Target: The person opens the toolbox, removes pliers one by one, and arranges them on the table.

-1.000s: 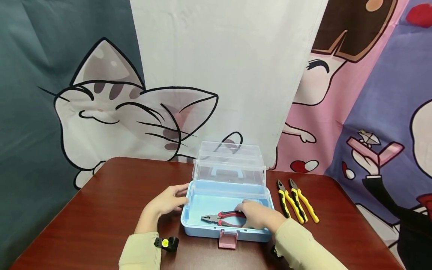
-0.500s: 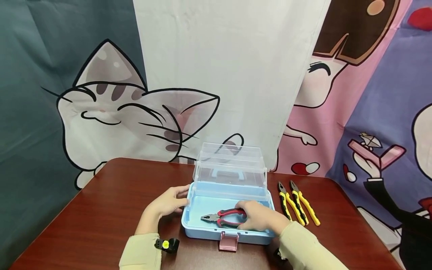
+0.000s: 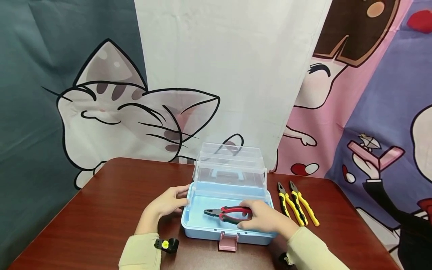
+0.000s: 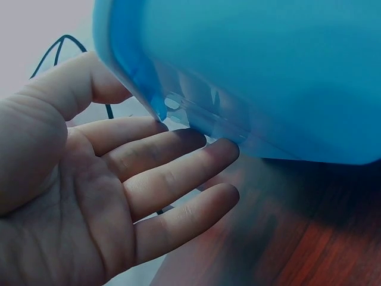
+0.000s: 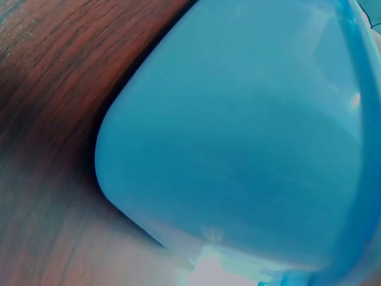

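Blue plastic fills nearly all of what our right wrist camera sees: only a rounded corner of the light blue toolbox (image 5: 238, 149) and a strip of the dark red table (image 5: 47, 89), with our right hand hidden from that view. From the head view, our right hand (image 3: 261, 217) covers the far ends of the handles of the red and black pliers (image 3: 226, 213), so we cannot make out exactly how the fingers wrap them; they are curled over the handles and grip them, and the pliers sit over the open lower tray of the toolbox (image 3: 202, 228), jaws pointing left. Whether the pliers touch the tray floor we cannot tell. The clear lid (image 3: 229, 165) stands up at the far side, and through it the things behind blur together.

Our left hand (image 3: 167, 202) rests against the left end wall of the toolbox. The left wrist view shows this hand (image 4: 107, 185) spread flat, fingers straight and slightly apart, the fingertips (image 4: 226, 149) touching the wall just under the rim, holding nothing.

Two yellow and black pliers (image 3: 297, 204) lie side by side on the table just right of the toolbox. Our sleeves are cut off at the near edge.
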`<control>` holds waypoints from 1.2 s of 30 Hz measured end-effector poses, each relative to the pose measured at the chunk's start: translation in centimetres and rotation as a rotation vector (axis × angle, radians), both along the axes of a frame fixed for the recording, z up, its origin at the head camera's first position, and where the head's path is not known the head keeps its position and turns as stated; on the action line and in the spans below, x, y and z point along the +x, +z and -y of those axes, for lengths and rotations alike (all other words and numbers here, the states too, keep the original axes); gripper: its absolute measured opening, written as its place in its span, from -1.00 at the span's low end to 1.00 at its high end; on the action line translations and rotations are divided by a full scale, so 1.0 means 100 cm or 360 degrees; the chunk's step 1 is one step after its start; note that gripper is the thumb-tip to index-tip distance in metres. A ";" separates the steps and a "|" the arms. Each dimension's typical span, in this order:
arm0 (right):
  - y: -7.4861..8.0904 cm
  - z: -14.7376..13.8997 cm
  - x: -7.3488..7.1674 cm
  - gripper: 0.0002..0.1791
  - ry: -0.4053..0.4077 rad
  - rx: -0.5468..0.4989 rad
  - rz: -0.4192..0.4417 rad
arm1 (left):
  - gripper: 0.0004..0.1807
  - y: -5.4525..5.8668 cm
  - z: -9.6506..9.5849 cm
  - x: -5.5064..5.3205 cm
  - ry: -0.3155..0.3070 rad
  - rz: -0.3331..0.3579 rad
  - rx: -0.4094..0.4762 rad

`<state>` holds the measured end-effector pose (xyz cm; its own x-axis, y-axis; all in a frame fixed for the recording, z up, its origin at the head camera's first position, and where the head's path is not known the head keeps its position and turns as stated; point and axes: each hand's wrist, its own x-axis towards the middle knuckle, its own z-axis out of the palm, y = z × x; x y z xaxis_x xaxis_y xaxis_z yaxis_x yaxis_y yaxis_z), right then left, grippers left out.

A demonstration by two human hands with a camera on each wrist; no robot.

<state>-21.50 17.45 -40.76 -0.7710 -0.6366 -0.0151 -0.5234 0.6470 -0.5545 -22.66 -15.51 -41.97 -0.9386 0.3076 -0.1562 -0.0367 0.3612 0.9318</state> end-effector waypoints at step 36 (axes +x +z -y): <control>0.010 -0.040 0.022 -0.38 -0.0312 -0.0290 -0.0287 | -0.30 -0.002 0.000 0.000 -0.0016 -0.0018 -0.0010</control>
